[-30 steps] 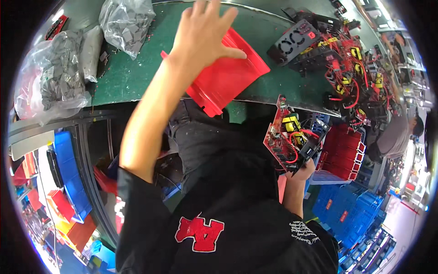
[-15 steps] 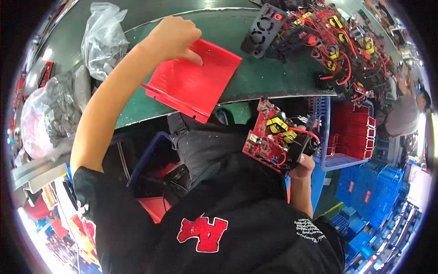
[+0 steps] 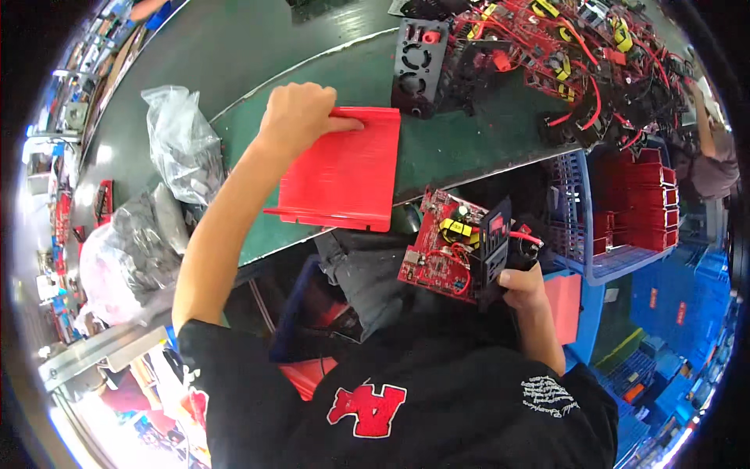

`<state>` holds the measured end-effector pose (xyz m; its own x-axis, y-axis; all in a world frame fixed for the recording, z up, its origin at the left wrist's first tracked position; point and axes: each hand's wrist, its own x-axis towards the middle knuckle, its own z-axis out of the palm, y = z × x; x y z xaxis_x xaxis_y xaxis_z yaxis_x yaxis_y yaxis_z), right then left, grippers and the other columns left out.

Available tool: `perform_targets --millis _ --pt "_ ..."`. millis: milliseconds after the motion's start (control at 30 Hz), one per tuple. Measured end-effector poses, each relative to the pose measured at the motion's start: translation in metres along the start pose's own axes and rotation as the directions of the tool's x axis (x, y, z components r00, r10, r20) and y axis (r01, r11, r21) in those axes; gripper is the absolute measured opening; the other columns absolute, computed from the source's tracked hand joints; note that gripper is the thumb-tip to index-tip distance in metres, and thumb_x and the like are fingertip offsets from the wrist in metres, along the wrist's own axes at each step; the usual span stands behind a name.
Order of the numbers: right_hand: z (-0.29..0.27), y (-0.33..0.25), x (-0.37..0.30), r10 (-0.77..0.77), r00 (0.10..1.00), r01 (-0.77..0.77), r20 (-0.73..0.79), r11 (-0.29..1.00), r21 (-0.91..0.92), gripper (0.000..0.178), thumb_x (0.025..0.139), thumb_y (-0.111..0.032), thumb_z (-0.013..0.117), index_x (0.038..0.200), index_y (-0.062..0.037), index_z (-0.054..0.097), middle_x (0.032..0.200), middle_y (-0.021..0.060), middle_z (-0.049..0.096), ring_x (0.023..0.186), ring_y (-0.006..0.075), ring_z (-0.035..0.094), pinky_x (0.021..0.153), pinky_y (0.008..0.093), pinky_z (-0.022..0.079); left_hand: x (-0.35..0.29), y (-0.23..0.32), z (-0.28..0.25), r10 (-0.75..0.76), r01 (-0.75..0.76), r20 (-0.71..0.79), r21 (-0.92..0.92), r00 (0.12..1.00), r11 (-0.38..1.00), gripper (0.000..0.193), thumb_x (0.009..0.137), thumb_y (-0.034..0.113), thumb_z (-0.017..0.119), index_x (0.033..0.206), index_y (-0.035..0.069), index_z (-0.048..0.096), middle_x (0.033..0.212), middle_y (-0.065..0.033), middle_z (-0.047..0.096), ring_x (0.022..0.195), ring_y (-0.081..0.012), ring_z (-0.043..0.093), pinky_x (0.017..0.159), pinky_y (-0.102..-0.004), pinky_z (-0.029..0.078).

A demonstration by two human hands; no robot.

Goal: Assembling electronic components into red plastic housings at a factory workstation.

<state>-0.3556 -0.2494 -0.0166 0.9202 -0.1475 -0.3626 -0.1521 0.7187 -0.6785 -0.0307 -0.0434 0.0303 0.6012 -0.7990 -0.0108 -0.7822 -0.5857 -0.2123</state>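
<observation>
Red, glossy, flanged cover [image 3: 340, 176]: at the green work surface's [image 3: 461, 152] near edge, one corner overhanging; left hand [image 3: 303, 119] grips its far edge; a slackened grip could let it tip off. Red circuit board [image 3: 428, 264] with black end panel [image 3: 494, 244]: beyond that edge, held by right hand [image 3: 525, 286]; loose red wires [image 3: 525, 236] might snag. Blue plastic crate [image 3: 576, 205]: red panels [image 3: 656, 191]. Clear plastic bag [image 3: 117, 285]: dark pieces [image 3: 147, 234].

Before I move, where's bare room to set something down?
Bare green benchtop lies right of the red panel, below the black vented plate. Grey surface beyond the left hand also looks bare. Crowded: upper right, with circuit boards; left, with plastic bags.
</observation>
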Motion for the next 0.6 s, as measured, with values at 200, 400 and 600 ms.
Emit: perform_targets --millis 200,400,600 --pt "-0.001 -0.011 0.004 -0.025 0.999 0.026 0.036 0.999 -0.022 0.066 0.059 -0.011 0.081 0.117 -0.0053 0.050 0.110 0.0084 0.061 0.103 0.0210 0.060 0.093 0.0368 0.047 -0.016 -0.022 -0.015 0.237 -0.234 -0.022 -0.260 0.971 0.937 0.032 0.092 0.034 0.057 0.081 0.005 0.061 0.080 -0.0136 0.064 0.070 -0.0298 0.064 0.059 -0.0403 0.049" --pt "-0.022 -0.012 0.014 -0.200 0.979 0.204 0.040 0.961 -0.188 0.061 0.061 -0.011 0.079 0.114 0.0008 0.051 0.110 0.0075 0.058 0.103 0.0180 0.055 0.095 0.0335 0.041 -0.058 0.057 -0.068 -0.499 0.323 -0.145 -0.603 0.855 0.729 0.015 0.091 0.010 0.057 0.081 0.001 0.062 0.079 -0.0147 0.064 0.068 -0.0277 0.062 0.063 -0.0400 0.047" --pt "-0.021 -0.009 0.029 -0.345 0.928 0.372 0.143 0.890 -0.266 0.061 0.067 -0.004 0.078 0.122 -0.0008 0.051 0.116 0.0070 0.057 0.112 0.0175 0.053 0.101 0.0347 0.038 -0.093 0.076 -0.015 -0.093 -0.069 -0.231 -0.608 0.969 0.791 0.006 0.072 0.003 0.056 0.066 0.003 0.058 0.063 -0.0095 0.055 0.051 -0.0203 0.054 0.050 -0.0306 0.042"
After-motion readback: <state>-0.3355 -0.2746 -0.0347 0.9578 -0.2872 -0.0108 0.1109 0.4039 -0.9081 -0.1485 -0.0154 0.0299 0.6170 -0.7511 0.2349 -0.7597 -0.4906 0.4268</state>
